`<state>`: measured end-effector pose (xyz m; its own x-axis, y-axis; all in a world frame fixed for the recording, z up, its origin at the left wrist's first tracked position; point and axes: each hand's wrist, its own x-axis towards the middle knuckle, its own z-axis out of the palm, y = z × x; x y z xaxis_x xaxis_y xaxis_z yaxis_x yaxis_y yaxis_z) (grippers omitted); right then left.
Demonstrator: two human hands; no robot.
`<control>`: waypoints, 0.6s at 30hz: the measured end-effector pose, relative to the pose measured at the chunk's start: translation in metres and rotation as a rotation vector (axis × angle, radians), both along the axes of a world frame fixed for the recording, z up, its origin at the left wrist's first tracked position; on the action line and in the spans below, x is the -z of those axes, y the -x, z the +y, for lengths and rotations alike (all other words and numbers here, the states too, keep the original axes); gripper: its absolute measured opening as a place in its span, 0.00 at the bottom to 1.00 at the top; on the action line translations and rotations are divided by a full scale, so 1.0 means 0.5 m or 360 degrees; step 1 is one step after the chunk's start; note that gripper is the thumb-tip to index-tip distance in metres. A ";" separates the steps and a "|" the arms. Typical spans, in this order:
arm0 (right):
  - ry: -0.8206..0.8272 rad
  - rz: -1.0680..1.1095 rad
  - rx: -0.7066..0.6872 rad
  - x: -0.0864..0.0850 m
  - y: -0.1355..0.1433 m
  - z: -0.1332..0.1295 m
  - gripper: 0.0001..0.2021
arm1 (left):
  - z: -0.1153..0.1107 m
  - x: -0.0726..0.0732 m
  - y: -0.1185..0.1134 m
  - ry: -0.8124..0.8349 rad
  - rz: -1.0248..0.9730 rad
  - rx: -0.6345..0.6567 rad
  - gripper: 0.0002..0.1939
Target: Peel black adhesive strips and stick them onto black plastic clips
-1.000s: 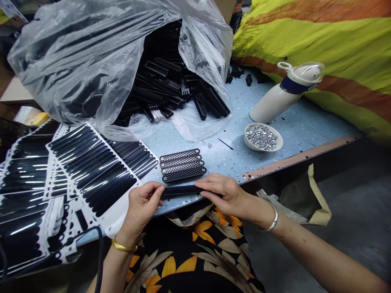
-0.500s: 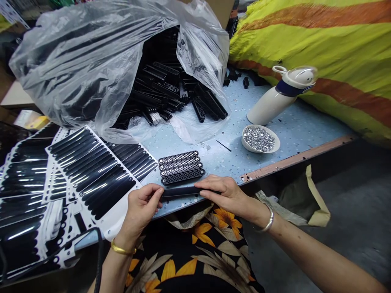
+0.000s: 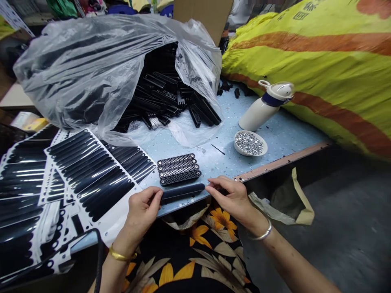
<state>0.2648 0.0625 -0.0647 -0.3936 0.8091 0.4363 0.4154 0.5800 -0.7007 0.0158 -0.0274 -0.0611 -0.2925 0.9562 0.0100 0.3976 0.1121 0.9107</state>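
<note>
A long black handle piece (image 3: 183, 192) with a smooth top and a rounded right end lies level over the front edge of the table. My left hand (image 3: 145, 207) pinches its left end between thumb and fingers. Just off the right end is my right hand (image 3: 230, 197), its thumb and index fingertip a little apart; nothing shows between them. Right behind the piece, several black handles with a crosshatched face (image 3: 179, 169) lie side by side in a neat row. To the left, sheets of glossy black stickers (image 3: 94, 175) are spread in overlapping layers.
A clear plastic bag (image 3: 79, 77) spills black handle parts (image 3: 165, 97) at the back. A white bowl of small metal pieces (image 3: 250, 144), a white bottle (image 3: 259, 112) and a thin black stick (image 3: 218, 149) are to the right. A big yellow sack (image 3: 320, 73) leans behind.
My right hand has slid off the handle piece's right end, which now shows bare. My left hand keeps its pinch. The view has tilted up slightly and turned right.
</note>
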 end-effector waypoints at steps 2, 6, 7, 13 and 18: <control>-0.0015 -0.0015 -0.0002 0.005 0.011 -0.002 0.05 | -0.002 0.004 0.001 -0.0037 0.0080 0.0018 0.11; 0.0011 -0.0175 0.0041 0.015 0.038 -0.002 0.11 | -0.002 0.014 0.002 -0.0115 0.0180 0.0050 0.11; 0.0020 -0.0232 0.0052 0.016 0.043 -0.001 0.12 | -0.001 0.017 0.002 -0.0132 0.0180 0.0059 0.11; -0.0018 -0.0308 0.0077 0.014 0.054 -0.002 0.19 | -0.005 0.020 0.007 -0.0230 0.0265 0.0049 0.09; -0.0057 -0.0251 0.0110 0.022 0.054 -0.005 0.19 | -0.021 -0.018 -0.048 -0.0837 0.0756 -0.0076 0.06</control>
